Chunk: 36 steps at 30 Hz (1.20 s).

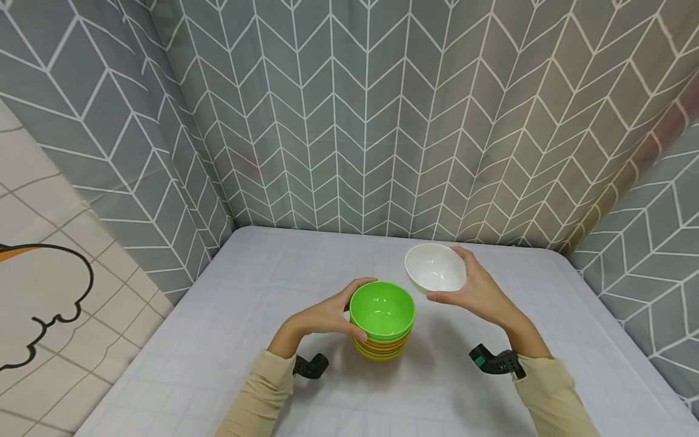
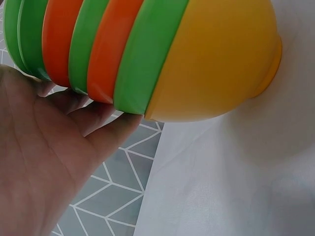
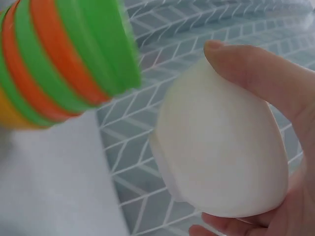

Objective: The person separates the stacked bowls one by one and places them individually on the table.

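A stack of nested bowls stands in the middle of the head view, with a green bowl [image 1: 382, 309] on top. Below it orange and green rims alternate, down to a yellow bowl [image 2: 221, 59] at the bottom. My left hand [image 1: 329, 311] grips the stack from its left side, thumb in front and fingers round the back. Up and to the right of the stack, my right hand [image 1: 483, 295] holds a white bowl [image 1: 435, 267] by its side, its opening facing up towards the head camera. The right wrist view shows the white bowl's outer wall between thumb and fingers, apart from the stack.
A white cloth [image 1: 262, 279] covers the table under both hands. Grey curtains [image 1: 349, 121] with white chevron lines hang behind and beside it. A tiled surface with a cartoon drawing [image 1: 43, 303] lies at the left. Each wrist wears a black device [image 1: 494, 361].
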Each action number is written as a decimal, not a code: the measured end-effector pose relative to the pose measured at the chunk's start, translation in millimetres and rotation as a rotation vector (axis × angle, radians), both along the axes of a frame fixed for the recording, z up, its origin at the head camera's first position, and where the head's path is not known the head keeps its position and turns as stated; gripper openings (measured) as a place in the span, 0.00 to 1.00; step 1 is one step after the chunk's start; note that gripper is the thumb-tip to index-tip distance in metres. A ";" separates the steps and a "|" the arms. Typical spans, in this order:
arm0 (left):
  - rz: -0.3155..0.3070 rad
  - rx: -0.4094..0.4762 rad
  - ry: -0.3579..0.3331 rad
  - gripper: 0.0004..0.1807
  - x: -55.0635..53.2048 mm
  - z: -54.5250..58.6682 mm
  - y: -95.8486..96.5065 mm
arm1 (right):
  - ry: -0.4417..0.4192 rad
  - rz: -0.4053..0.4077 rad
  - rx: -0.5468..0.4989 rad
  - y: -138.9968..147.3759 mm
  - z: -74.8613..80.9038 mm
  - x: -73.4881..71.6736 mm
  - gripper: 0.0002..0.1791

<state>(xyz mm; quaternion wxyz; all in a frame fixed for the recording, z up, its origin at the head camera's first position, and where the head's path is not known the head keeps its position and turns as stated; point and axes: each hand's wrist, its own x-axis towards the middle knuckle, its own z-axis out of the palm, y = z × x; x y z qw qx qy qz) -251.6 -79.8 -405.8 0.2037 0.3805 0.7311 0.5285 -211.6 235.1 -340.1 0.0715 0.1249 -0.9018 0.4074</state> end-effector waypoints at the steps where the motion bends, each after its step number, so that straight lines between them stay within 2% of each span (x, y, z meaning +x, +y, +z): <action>1: 0.001 -0.002 0.001 0.56 0.0 0.0 -0.2 | -0.008 -0.007 -0.001 1.5 -3.8 -2.7 0.59; 9: 0.004 -0.006 -0.001 0.54 0.0 -1.7 -0.3 | -0.056 -0.051 -0.026 10.5 -43.6 -26.9 0.58; 15: 0.008 -0.013 -0.002 0.55 -0.8 -2.8 -0.1 | -0.102 -0.073 -0.042 9.7 -63.4 -36.4 0.59; 25: 0.014 -0.023 -0.005 0.54 0.1 -1.7 -0.6 | -0.141 -0.079 -0.046 5.9 -84.3 -44.5 0.58; 36: 0.006 -0.020 -0.002 0.54 0.3 0.0 -0.7 | -0.170 -0.084 -0.045 4.2 -91.5 -44.2 0.59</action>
